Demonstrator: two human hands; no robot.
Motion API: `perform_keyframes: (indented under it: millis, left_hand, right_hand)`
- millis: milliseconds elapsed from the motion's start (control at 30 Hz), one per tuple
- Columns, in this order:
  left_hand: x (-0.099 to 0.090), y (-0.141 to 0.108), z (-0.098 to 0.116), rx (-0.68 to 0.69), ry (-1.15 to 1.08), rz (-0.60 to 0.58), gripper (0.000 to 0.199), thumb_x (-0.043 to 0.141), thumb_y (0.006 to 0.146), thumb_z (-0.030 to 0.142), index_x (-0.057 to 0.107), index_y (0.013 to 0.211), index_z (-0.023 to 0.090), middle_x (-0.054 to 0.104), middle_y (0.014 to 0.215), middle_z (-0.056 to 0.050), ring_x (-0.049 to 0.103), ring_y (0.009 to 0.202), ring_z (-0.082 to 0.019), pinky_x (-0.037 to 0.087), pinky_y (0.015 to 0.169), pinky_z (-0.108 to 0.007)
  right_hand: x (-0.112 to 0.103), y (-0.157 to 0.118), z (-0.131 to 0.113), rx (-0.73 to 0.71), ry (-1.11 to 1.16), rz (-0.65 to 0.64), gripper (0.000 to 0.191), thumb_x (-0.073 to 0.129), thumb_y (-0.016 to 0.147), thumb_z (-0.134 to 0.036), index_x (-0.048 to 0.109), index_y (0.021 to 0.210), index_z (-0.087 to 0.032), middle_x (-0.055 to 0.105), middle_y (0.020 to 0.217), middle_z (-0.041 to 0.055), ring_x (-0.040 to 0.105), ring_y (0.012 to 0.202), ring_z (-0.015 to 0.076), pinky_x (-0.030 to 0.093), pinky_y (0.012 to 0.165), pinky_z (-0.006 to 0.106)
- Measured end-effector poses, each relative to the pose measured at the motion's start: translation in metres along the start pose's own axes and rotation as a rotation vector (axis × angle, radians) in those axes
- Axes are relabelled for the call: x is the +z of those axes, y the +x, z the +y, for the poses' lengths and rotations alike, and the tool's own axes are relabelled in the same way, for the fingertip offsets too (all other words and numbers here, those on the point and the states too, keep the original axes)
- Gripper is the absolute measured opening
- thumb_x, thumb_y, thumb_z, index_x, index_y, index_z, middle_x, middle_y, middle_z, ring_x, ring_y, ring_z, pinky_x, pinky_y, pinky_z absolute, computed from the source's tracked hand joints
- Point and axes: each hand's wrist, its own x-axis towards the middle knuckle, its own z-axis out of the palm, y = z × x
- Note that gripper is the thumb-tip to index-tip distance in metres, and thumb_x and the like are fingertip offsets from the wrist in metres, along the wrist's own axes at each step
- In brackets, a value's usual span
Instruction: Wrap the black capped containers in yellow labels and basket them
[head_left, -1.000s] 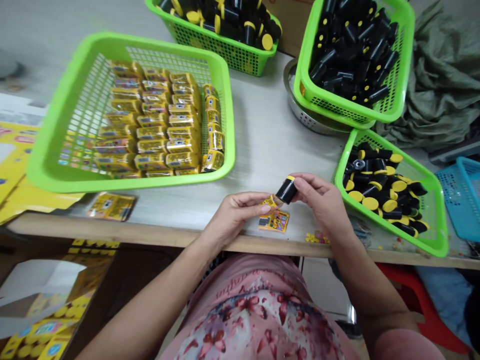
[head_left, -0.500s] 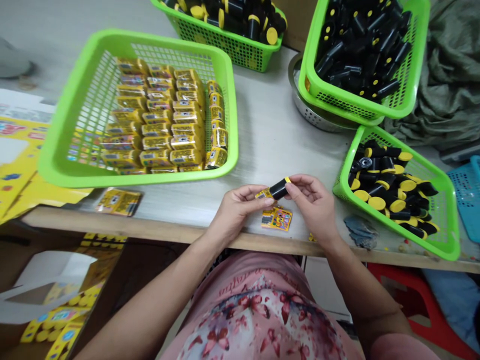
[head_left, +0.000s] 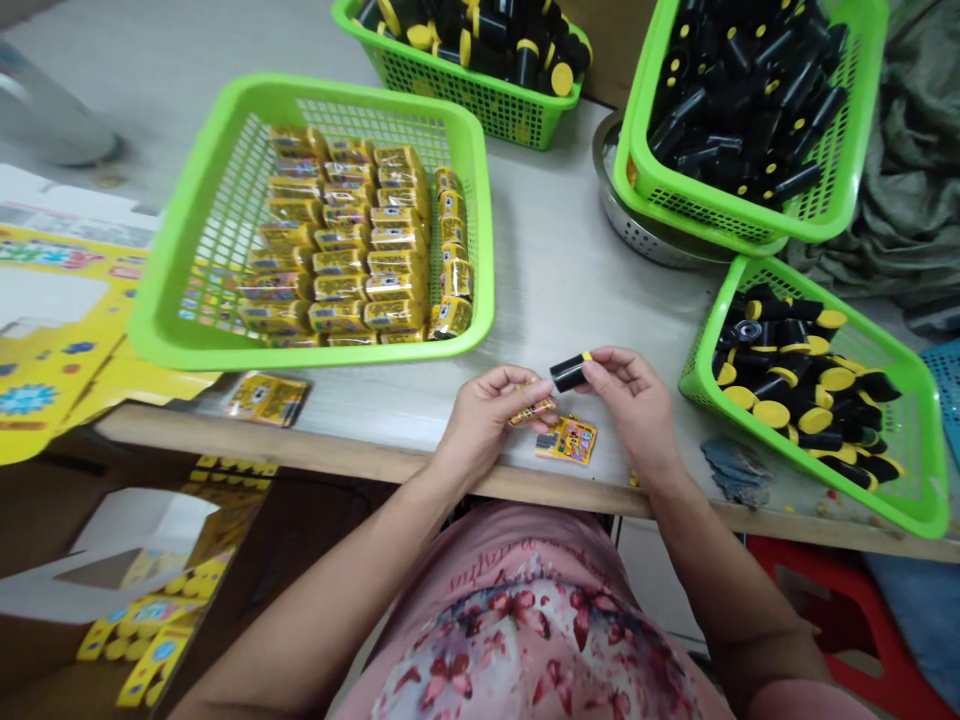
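Note:
Between the thumb and fingers of my right hand (head_left: 637, 405) is a small black tube (head_left: 568, 374) with a yellow end, lying nearly level. My left hand (head_left: 480, 412) pinches a small yellow printed wrapper (head_left: 531, 408). The tube's free end is close to my left fingertips; whether it touches them I cannot tell. Just below my hands, flat printed yellow wrappers (head_left: 568, 440) lie on the table near its front edge.
A green basket (head_left: 484, 250) holds rows of yellow wrapped pieces. Green baskets of black tubes stand at the back (head_left: 465, 85), back right (head_left: 626, 150) and right (head_left: 697, 345). A wrapped pack (head_left: 268, 398), yellow printed card (head_left: 45, 390) and dark rag (head_left: 736, 472) lie along the front.
The black tube has come away from the yellow wrapper and sits more level. The wrapper is lower in my left fingers. The whole view has shifted, so the baskets appear farther right.

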Motion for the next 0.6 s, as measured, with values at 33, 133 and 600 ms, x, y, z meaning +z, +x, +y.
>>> perform_keyframes:
  millis: [33,133,600]
  left_hand:
    - [-0.001,0.001,0.001,0.004,-0.028,0.023,0.037,0.093,0.053,0.038,0.067,0.068,0.016,0.072,0.063,-0.002,0.065,0.056,-0.015,0.053,0.059,-0.028]
    - [-0.004,0.003,0.002,0.08,-0.05,0.099,0.029,0.092,0.055,0.034,0.071,0.066,0.017,0.075,0.071,-0.003,0.068,0.068,-0.015,0.054,0.077,-0.03]
    - [-0.006,-0.001,-0.001,0.029,0.039,-0.054,0.031,0.083,0.068,0.045,0.081,0.082,0.017,0.079,0.084,-0.008,0.071,0.081,-0.021,0.054,0.079,-0.031]
  right_hand:
    - [-0.004,0.001,-0.002,0.029,0.02,-0.037,0.038,0.082,0.069,-0.045,0.064,0.093,-0.023,0.07,0.084,-0.0014,0.067,0.075,0.0127,0.06,0.073,0.029]
    - [-0.012,0.001,-0.008,0.219,0.024,-0.312,0.046,0.084,0.069,-0.038,0.065,0.108,-0.024,0.07,0.08,-0.0031,0.067,0.069,0.0118,0.058,0.066,0.026]
    - [-0.009,-0.001,0.001,0.284,0.022,-0.344,0.028,0.086,0.065,-0.039,0.076,0.087,-0.022,0.076,0.08,-0.0016,0.069,0.067,0.0111,0.06,0.065,0.025]
